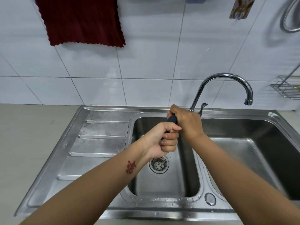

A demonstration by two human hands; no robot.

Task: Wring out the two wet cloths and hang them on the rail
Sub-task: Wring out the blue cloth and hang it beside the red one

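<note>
Steel sink (105, 132) under white tiles; red cloth (81, 21) hanging at 11 o'clock. Centre: my left hand (159, 142) and right hand (186, 123), fingers clenched tight around a twisted dark cloth (172, 118).

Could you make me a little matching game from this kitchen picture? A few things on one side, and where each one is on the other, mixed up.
Things:
1. red cloth
2. dark cloth
3. strainer
4. wire basket

Places:
A. at the bottom of the left basin
B. hanging flat against the tiles, upper left
C. on the wall at the right edge, beyond the tap
D. twisted between the left hand and the right hand, over the sink

Pairs: 1-B, 2-D, 3-A, 4-C
</note>
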